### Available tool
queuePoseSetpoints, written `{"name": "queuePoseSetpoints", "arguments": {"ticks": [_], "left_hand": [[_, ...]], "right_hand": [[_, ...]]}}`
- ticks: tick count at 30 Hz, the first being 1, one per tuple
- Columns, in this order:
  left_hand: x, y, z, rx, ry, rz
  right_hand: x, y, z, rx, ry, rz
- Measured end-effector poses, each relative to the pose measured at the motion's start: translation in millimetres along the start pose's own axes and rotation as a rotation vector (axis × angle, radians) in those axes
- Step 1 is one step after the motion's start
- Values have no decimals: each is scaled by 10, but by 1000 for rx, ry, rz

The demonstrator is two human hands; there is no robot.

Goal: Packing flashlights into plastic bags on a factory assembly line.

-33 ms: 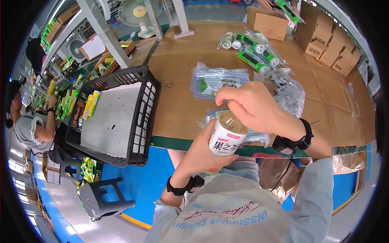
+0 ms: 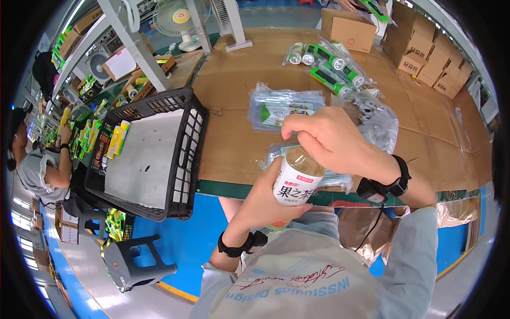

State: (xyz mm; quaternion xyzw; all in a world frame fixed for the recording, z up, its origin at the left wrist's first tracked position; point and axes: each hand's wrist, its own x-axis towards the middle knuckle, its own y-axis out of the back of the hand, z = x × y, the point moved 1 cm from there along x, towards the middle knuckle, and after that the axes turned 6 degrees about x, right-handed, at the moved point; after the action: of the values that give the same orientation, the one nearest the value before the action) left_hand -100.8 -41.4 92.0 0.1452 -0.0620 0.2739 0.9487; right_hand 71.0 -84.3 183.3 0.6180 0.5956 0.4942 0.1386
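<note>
My left hand (image 2: 261,204) is wrapped around a drink bottle (image 2: 297,181) with a white label, held tilted at the table's front edge. The curled fingers of my right hand (image 2: 332,135) close over the bottle's top; they hide its neck and any cap. Just beyond lies a stack of clear plastic bags (image 2: 281,109) with printed green cards. More bags (image 2: 336,182) lie partly behind the bottle and my hands. To the right of them is a crumpled heap of clear plastic (image 2: 383,125). Farther back, several green flashlights (image 2: 326,81) rest in clear bags.
At left stands a black plastic crate (image 2: 178,178) with yellow-green flashlights (image 2: 121,137). Cardboard boxes (image 2: 348,33) and a fan (image 2: 180,18) stand at the back. A grey stool (image 2: 127,260) is at lower left. A co-worker (image 2: 45,165) sits far left; another's hands (image 2: 348,4) show at the top.
</note>
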Motion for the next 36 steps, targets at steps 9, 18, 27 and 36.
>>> {"name": "queuePoseSetpoints", "arguments": {"ticks": [9,18,27,36], "left_hand": [[-22,-91,-142,-933,146,-544],[-112,-61,132,-144,-47,67],[-70,-66,-13,157,60,258],[-106,117,-266,-245,-81,-30]], "right_hand": [[28,102,-34,302,200,-88],[131,279,-315,53,-139,-84],[207,57,-204,26,-164,-25],[263,46,-118,158,296,-173]]}}
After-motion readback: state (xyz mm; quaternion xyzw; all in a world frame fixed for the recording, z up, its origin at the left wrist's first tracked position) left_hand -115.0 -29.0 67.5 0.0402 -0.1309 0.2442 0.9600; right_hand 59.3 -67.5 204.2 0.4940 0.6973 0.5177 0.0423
